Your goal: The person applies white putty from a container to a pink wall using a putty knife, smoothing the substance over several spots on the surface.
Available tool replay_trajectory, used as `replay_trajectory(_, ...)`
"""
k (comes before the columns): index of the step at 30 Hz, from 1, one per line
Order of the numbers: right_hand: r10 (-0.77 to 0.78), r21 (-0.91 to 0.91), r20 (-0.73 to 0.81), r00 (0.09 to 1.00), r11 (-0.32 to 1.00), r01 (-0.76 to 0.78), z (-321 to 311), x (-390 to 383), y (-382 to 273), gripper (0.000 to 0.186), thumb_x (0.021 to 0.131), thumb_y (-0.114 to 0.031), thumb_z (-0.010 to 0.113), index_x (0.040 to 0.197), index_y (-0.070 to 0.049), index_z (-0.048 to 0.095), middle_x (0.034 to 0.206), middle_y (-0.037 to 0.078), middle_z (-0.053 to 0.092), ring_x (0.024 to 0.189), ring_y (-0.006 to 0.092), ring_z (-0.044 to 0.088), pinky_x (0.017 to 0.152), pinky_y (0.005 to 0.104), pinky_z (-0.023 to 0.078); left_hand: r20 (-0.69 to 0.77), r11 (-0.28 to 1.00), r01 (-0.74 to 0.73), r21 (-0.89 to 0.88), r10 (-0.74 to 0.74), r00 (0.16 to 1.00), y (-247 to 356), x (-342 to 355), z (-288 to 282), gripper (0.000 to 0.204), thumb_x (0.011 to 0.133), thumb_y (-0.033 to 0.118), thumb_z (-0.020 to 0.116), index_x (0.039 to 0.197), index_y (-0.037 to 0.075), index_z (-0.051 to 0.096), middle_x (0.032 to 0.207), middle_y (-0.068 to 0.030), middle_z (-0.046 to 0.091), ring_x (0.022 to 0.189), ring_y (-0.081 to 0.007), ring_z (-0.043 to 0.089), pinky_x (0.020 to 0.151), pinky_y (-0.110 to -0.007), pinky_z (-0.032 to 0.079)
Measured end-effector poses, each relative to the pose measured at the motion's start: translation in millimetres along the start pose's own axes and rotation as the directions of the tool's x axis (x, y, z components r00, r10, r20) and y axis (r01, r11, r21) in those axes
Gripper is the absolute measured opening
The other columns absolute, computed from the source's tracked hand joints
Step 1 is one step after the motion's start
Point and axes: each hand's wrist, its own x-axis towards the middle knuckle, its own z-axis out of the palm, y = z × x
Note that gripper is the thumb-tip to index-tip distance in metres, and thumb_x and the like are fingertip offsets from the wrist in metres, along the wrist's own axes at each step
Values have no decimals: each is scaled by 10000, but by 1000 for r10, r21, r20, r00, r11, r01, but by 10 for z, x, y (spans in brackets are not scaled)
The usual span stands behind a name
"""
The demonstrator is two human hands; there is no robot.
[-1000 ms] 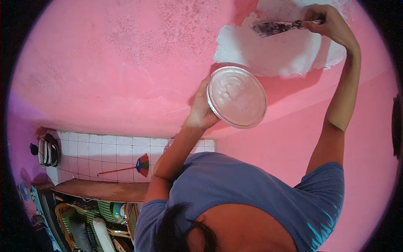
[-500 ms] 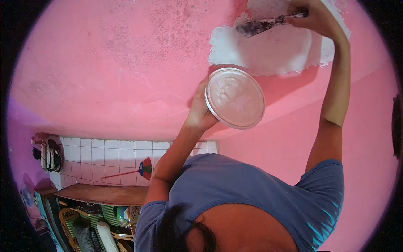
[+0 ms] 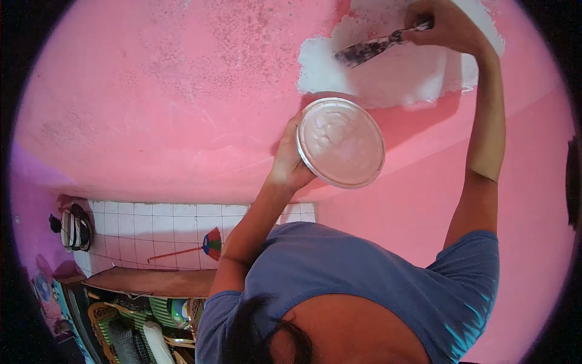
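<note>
My left hand (image 3: 291,155) grips the side of a round tub lid (image 3: 342,145) with a pale rim. A creamy white paste, ridged near its middle, is spread over it. Up at the wall, my right hand (image 3: 445,27) is closed round the handle of a putty knife (image 3: 370,50). Its blade is dark and smeared with white, and points left over a ragged white patch (image 3: 394,79) on the pink wall. Whether the blade's edge touches the wall is hard to tell. The lid is held below the patch, apart from the knife.
The pink wall (image 3: 182,109) has dark, blistered spots left of the patch. Below lies a white tiled floor (image 3: 130,233) with a red-handled broom (image 3: 209,244). Dark bundled items (image 3: 77,227) stand at far left. A brown board (image 3: 151,281) and a wicker chair (image 3: 103,321) are at lower left.
My right hand and the putty knife have moved slightly left, and the blade sits a little lower on the white patch. The left hand still holds the lid in nearly the same place.
</note>
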Motion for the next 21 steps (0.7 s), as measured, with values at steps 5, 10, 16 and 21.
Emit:
replay_trajectory(5, -34, -144, -32, 999, 989, 29, 146, -14, -65, 265, 646, -240, 773, 752, -14, 684, 661, 116, 652, 577, 190, 609, 576, 316, 483, 9, 1000, 1, -12, -1, 1000, -4, -7, 33, 495, 993, 419, 328, 1280, 41, 471, 1233, -156, 559, 1122, -269, 553, 995, -451, 437)
replay_trajectory(10, 29, -126, -40, 999, 991, -34, 30, -87, 200, 210, 670, -179, 748, 752, -8, 659, 661, 85, 619, 602, 157, 575, 581, 298, 458, -22, 999, -32, 1, 32, 999, -4, -42, 4, 494, 991, 417, 338, 1284, 42, 469, 1234, -153, 560, 1124, -269, 553, 996, -453, 434)
replay_trajectory(16, 59, 15, 25, 998, 998, -59, 217, -128, 176, 136, 721, -82, 704, 749, 3, 602, 624, 9, 552, 585, 92, 495, 564, 267, 405, -25, 1000, -4, -27, 3, 1000, -9, -6, 0, 488, 988, 418, 351, 1283, 50, 475, 1233, -154, 564, 1117, -271, 559, 992, -457, 437)
replay_trajectory(21, -17, -127, -37, 999, 992, 12, 334, -29, -92, 189, 680, -152, 738, 770, -12, 649, 649, 57, 599, 588, 151, 547, 581, 299, 443, -20, 1000, 19, -14, -19, 1000, -32, 5, 13, 497, 986, 423, 349, 1279, 44, 479, 1229, -154, 569, 1122, -274, 556, 994, -459, 434)
